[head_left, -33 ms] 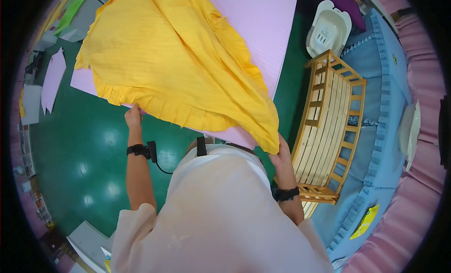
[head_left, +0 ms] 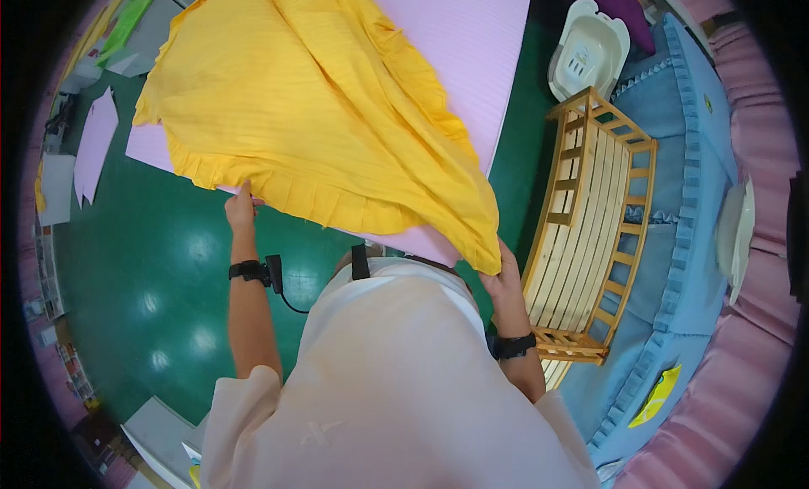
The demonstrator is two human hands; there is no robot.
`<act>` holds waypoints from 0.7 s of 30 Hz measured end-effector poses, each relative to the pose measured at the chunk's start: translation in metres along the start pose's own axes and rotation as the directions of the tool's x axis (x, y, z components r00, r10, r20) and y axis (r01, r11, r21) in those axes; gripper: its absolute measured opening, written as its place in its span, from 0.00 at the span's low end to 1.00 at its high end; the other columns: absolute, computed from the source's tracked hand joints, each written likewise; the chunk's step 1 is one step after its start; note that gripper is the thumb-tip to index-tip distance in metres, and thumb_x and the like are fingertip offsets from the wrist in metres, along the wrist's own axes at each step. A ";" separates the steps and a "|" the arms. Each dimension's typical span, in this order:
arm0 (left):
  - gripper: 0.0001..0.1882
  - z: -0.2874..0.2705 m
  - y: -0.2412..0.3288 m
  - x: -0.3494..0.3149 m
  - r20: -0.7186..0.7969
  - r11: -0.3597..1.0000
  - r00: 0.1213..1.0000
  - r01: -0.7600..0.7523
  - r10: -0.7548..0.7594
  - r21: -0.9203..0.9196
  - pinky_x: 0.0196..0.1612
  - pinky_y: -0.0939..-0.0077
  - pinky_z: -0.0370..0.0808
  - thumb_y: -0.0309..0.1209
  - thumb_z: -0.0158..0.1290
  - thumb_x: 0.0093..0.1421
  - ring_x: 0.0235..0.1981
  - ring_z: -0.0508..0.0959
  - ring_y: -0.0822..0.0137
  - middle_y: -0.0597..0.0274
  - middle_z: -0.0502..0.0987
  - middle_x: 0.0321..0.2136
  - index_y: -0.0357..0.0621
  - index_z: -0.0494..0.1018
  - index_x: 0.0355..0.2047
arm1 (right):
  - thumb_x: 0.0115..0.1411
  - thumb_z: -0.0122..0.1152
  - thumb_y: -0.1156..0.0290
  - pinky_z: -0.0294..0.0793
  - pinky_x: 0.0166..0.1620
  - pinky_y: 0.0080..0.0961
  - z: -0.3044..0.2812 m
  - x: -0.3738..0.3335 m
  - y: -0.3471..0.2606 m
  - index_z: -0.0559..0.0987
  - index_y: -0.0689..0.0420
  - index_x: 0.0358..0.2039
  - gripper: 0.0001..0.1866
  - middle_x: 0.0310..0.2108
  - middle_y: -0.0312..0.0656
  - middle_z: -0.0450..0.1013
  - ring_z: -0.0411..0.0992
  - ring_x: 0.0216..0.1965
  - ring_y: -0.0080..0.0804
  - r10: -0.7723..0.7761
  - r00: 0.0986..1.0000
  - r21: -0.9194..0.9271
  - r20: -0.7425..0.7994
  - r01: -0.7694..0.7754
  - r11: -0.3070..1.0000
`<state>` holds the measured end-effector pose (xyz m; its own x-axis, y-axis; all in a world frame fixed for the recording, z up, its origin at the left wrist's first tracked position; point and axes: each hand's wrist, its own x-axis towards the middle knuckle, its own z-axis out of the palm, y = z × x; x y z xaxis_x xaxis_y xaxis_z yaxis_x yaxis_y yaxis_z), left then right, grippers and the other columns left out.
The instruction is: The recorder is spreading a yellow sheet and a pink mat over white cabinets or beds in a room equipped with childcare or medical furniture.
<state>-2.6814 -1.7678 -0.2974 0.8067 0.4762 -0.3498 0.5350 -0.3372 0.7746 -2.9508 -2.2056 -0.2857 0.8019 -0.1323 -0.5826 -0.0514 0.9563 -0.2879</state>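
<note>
Green floor (head_left: 177,320) is running beneath and around a pink bed (head_left: 476,51).

Hands, two, bare, well apart:
- Right hand (head_left: 507,288): I am gripping the pointed near corner of the yellow cloth (head_left: 312,101), which is reaching just past the bed's edge; some fingers are hiding beneath it.
- Left hand (head_left: 241,211): I am touching the near edge with my fingertips, at the cloth's frill; whether I am pinching it, I cannot tell.

Wrists: I am wearing a black band on each, the left one carrying a small black box and cable.

Cloth, one, frilled: lying across the bed in long folds, leaving pink showing along the right side and near edge.

Right side:
- Wooden cot (head_left: 581,236), slatted, standing beside the bed.
- White tub (head_left: 587,55), sitting beyond the cot.
- Blue padded cover (head_left: 704,194), frilled, stretching behind the cot; a yellow packet (head_left: 656,396) is lying on it.
- Pink drape (head_left: 771,215), hanging at the rim.

Left side:
- Pink panel (head_left: 95,148), resting apart from the bed.
</note>
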 end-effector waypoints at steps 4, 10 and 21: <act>0.18 0.011 -0.011 -0.007 0.084 0.941 0.990 -0.132 0.111 0.312 0.17 0.77 0.64 0.39 0.51 0.55 0.10 0.68 0.70 0.58 0.74 0.12 0.36 0.71 0.17 | 0.49 0.54 0.82 0.67 0.55 0.32 0.034 -0.011 -0.013 0.57 0.61 0.59 0.35 0.53 0.48 0.63 0.66 0.52 0.40 -0.017 0.981 -0.013 0.194 0.020 1.000; 0.15 0.005 -0.023 -0.010 0.189 0.997 0.979 -0.076 0.071 0.018 0.14 0.75 0.59 0.35 0.49 0.53 0.09 0.64 0.71 0.63 0.67 0.09 0.39 0.68 0.15 | 0.44 0.53 0.87 0.64 0.57 0.32 0.033 -0.016 -0.030 0.55 0.56 0.61 0.41 0.55 0.46 0.61 0.63 0.55 0.40 -0.018 0.972 -0.231 0.235 0.074 0.970; 0.12 -0.052 -0.053 -0.080 -0.021 0.600 0.974 0.123 -0.227 -0.791 0.26 0.84 0.68 0.36 0.41 0.64 0.23 0.71 0.74 0.68 0.74 0.30 0.42 0.66 0.41 | 0.48 0.50 0.88 0.53 0.62 0.33 -0.021 -0.010 -0.028 0.68 0.68 0.52 0.26 0.54 0.49 0.64 0.60 0.58 0.39 0.139 0.970 -0.359 0.199 -0.060 0.931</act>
<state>-2.7871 -1.7460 -0.2834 0.6591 0.5570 -0.5053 0.2215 0.4983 0.8382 -2.9694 -2.2365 -0.2875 0.8891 0.0569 -0.4541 -0.3100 0.8047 -0.5062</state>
